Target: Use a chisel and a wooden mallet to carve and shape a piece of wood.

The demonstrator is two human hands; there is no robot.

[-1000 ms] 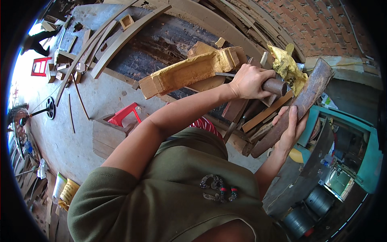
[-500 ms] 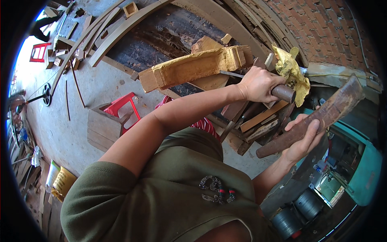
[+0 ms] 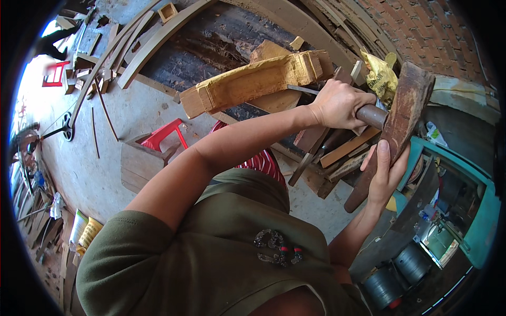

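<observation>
Head view: left hand (image 3: 340, 102) gripped a chisel with a round brown wooden handle (image 3: 373, 116) and flat grey metal blade (image 3: 302, 89), fingers wrapped tight. Right hand (image 3: 387, 168) was closed round the lower part of a dark brown, worn wooden mallet (image 3: 408, 100); its head overlapped the handle's butt, contact unclear. The yellow-brown hollowed wooden block (image 3: 253, 84) lay at the near edge of a dark, weathered wooden slab (image 3: 184, 58). The blade crossed toward the block's hollow; whether its tip touched couldn't be told.

Likely step, mallet on chisel: a square hit along the handle, left fingers clear of the butt, seemed best.

Room: the crumpled yellow plastic bag (image 3: 379, 76) crowded the mallet's far side, the teal-framed cabinet (image 3: 487, 210) its right. Grey concrete floor (image 3: 84, 184) opened off the slab's left near edge.
</observation>
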